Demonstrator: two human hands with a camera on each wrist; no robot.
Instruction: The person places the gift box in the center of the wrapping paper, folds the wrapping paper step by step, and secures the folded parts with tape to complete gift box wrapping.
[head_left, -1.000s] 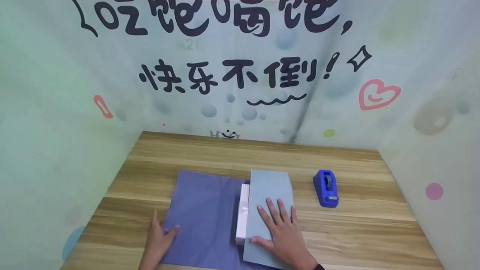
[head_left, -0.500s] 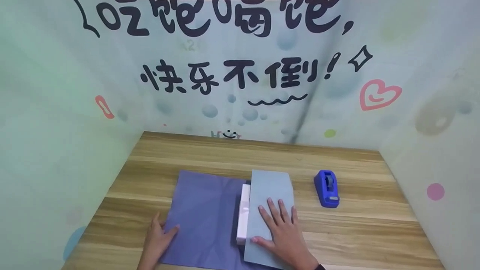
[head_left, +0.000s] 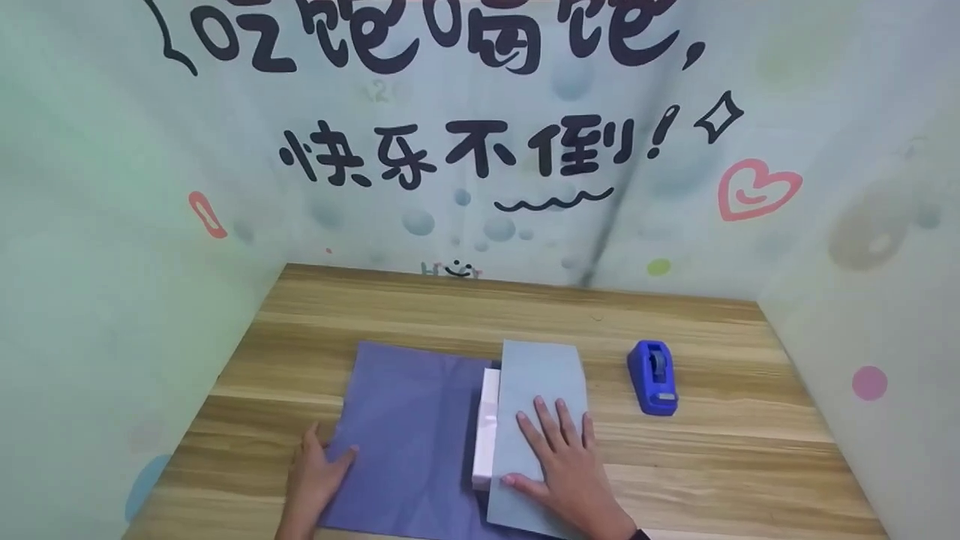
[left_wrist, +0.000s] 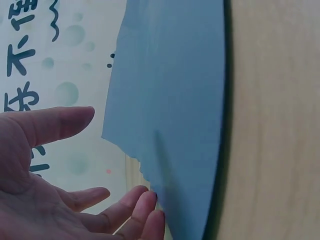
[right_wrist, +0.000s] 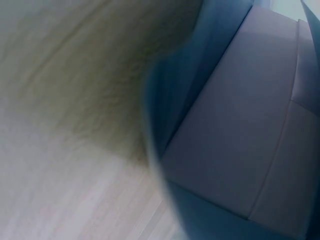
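Observation:
A purple sheet of paper lies on the table, its light-blue flap folded over a white box. Only the box's left side shows in the head view. Spread flat, my right hand presses on the flap. My left hand is at the sheet's left edge, thumb over the paper, fingers loosely bent. In the left wrist view, that hand's thumb stands apart from the paper and its fingertips are at the torn-looking edge. The right wrist view shows the box inside the paper; the right hand is out of that view.
A blue tape dispenser stands on the wooden table to the right of the paper. Printed cloth walls enclose the table at the back and on both sides.
My left hand's fingers have bent inward from a straighter pose at the sheet's left edge. My right hand, the paper and the box have stayed put.

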